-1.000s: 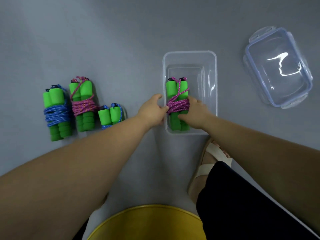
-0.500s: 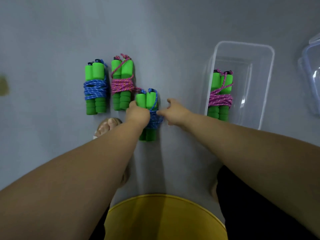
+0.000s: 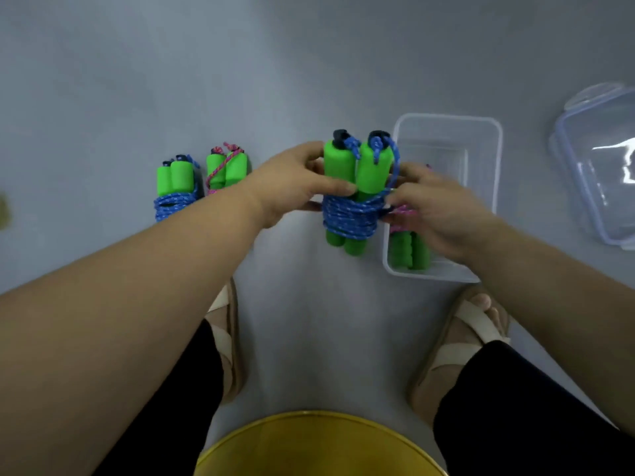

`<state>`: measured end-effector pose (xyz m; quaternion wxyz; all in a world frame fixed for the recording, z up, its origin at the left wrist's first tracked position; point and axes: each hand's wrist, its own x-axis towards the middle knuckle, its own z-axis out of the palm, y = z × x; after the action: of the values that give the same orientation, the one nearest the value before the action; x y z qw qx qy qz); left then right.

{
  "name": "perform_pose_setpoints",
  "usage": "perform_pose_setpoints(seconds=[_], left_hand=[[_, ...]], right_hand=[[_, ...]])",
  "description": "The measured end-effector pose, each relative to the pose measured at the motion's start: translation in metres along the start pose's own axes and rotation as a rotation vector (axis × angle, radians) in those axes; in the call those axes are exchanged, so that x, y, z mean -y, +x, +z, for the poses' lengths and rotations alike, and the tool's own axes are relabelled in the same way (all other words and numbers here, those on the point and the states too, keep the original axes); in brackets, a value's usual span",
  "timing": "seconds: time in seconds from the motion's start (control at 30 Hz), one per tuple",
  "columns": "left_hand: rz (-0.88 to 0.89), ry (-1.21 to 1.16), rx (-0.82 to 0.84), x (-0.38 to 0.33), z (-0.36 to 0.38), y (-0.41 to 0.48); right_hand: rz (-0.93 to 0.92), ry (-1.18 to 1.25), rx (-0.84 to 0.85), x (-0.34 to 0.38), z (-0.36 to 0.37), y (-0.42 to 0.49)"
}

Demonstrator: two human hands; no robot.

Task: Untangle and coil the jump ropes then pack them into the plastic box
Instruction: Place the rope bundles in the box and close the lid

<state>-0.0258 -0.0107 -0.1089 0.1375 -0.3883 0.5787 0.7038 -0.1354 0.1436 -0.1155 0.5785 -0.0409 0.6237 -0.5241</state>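
We see the left grip point(image 3: 288, 183) clenched around the blue-roped jump rope point(image 3: 354, 187), with the thumb lying across the front of the two green foam handles and the fingers behind them. The right grip point(image 3: 436, 214) grasps the same bundle from the right, its fingertips curled onto the blue coil wound around the middle of the handles. The bundle is held upright above the grey floor point(image 3: 309, 63), just left of the plastic box point(image 3: 495, 173), with its black end caps pointing to the far side.

The clear box stands open on the floor. Inside it, along the left wall, lies a pink-roped jump rope point(image 3: 409, 250). We can see its green handle ends at the near end of the box, while the right grip hides most of the rest. The clear lid point(image 3: 598, 166) lies apart from the box, at the right edge.

To the left, two more coiled bundles lie side by side on the floor: a blue-roped one point(image 3: 175, 187) and, just to its right, a pink-roped one point(image 3: 226, 170). The left forearm covers their near ends.

Nearer to us are two sandalled feet point(image 3: 474, 324), dark trouser legs and the rim of a yellow object point(image 3: 319, 444).
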Motion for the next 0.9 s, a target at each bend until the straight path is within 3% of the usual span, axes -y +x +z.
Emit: perform_pose_setpoints(seconds=[0.07,0.17,0.23,0.3,0.43,0.57,0.63,0.73,0.9], left_hand=[[0.222,0.134,0.020,-0.021,0.030,0.007],[0.678,0.533,-0.031,-0.032,0.089,0.017],[0.916,0.756,-0.107,-0.024,0.122,0.025],[0.983,0.801,-0.128,-0.008,0.147,0.034],[0.905,0.920,-0.048,0.034,0.149,0.047],[0.723,1.152,-0.167,0.052,0.133,0.052],[0.590,1.407,-0.037,0.056,0.133,0.054],[0.301,1.752,0.173,0.064,0.133,0.054],[0.259,1.830,0.170,0.061,0.137,0.056]], right_hand=[[0.012,0.255,-0.120,0.013,-0.033,-0.015],[0.051,0.298,-0.291,0.013,-0.080,-0.029],[0.049,0.251,-0.220,0.010,-0.097,-0.032],[0.042,0.218,-0.212,0.002,-0.110,-0.033],[-0.125,-0.166,-0.433,-0.018,-0.120,-0.024],[-0.293,-0.555,-0.553,-0.034,-0.110,-0.006],[-0.301,-0.654,-0.619,-0.041,-0.102,0.001],[-0.275,-0.920,-0.541,-0.061,-0.090,0.007],[-0.098,-1.387,-0.579,-0.076,-0.076,0.013]])
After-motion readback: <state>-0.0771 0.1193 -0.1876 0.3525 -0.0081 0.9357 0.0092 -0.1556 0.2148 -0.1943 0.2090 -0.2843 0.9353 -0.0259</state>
